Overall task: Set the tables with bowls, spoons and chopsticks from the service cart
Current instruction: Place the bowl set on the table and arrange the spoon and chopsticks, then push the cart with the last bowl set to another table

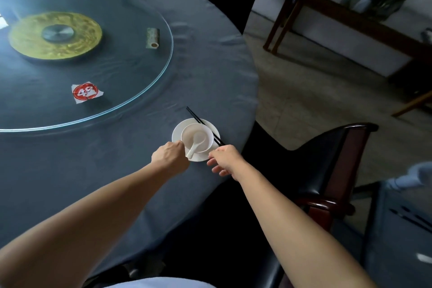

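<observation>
A round counter (112, 177) under a dark blue-grey cloth fills the left and middle of the view. A glass turntable (140, 82) covers most of its top, with a gold disc (28, 40) at the hub. One dark wooden chair with a black seat (327, 166) stands at the counter's right edge, just past the place setting. At the lower right, blurred, is what looks like the service cart (402, 252), with a few dark sticks lying on its grey top.

Both bare forearms reach in from below to the counter's near right rim. There a white plate (178, 127) sits on the cloth, and a white bowl (189, 134) stands upright in its middle.

The left hand (169, 158) is at the plate's near-left rim, its fingers curled tight round the end of the spoon's handle. The right hand (223, 159) is at the plate's near-right rim. Its fingers hang loose and it covers the near end of the chopsticks; I cannot tell whether it pinches them.

On the turntable lie a red-and-white card (85, 93) marked 48 and a short bamboo-coloured tube (153, 38).

The black chopsticks (198, 120) lie together, slanting across the plate's right rim beside the bowl. The white spoon (198, 139) rests in the bowl, its handle leaning over the near wall.
</observation>
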{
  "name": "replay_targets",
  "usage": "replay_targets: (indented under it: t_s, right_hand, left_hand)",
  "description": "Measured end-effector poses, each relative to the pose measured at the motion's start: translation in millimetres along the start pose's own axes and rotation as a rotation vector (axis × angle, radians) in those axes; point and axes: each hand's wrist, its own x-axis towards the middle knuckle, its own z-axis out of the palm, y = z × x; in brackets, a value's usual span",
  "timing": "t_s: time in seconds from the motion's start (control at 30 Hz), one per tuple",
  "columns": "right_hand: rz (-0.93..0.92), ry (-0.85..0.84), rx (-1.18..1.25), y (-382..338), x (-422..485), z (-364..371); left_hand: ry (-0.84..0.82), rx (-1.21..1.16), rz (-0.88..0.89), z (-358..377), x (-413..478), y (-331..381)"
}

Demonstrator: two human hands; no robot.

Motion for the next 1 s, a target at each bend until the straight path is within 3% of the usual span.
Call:
replay_targets:
  t_s: [0.2,0.43,0.7,1.0]
  right_hand:
    - [-0.023,0.122,-0.221,4,-39,28]
    - [-0.032,0.242,-0.485,48,-106,69]
    - [0.148,0.265,-0.474,137,-214,68]
    - [0.34,0.51,-0.22,225,-341,39]
  left_hand:
    - [-0.101,0.152,0.142,-12,-32,-11]
    - [-0.376,0.298,0.422,-6,-78,-14]
    - [-0.546,0.443,0.775,18,-170,56]
    - [-0.577,0.53,1.122,60,-296,149]
